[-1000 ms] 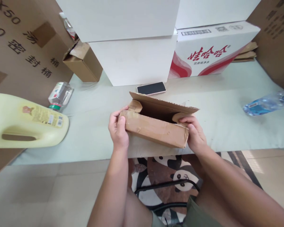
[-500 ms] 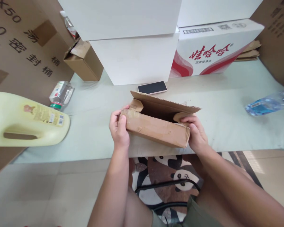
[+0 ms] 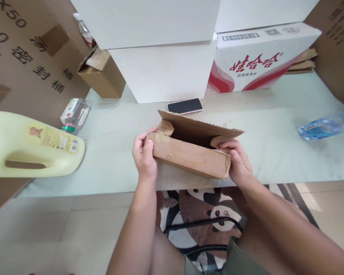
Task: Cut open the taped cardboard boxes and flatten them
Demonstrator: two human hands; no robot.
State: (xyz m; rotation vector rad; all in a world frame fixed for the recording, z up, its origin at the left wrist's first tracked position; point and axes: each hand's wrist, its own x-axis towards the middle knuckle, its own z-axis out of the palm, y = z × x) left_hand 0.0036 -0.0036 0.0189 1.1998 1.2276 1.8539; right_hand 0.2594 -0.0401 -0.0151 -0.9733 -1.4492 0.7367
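In the head view, an open cardboard box (image 3: 190,154) is held at the centre of the frame, its back flap raised and its right end tilted lower. Its left end is pinched between the thumb and fingers of the left hand (image 3: 145,154); its right end is gripped by the right hand (image 3: 237,160), with fingers at the inner flap. Whether anything lies in its shadowed inside cannot be told. A phone (image 3: 185,106) is seen just beyond it, on the pale green cloth (image 3: 275,152). A yellow jug (image 3: 60,147) is placed at the left edge.
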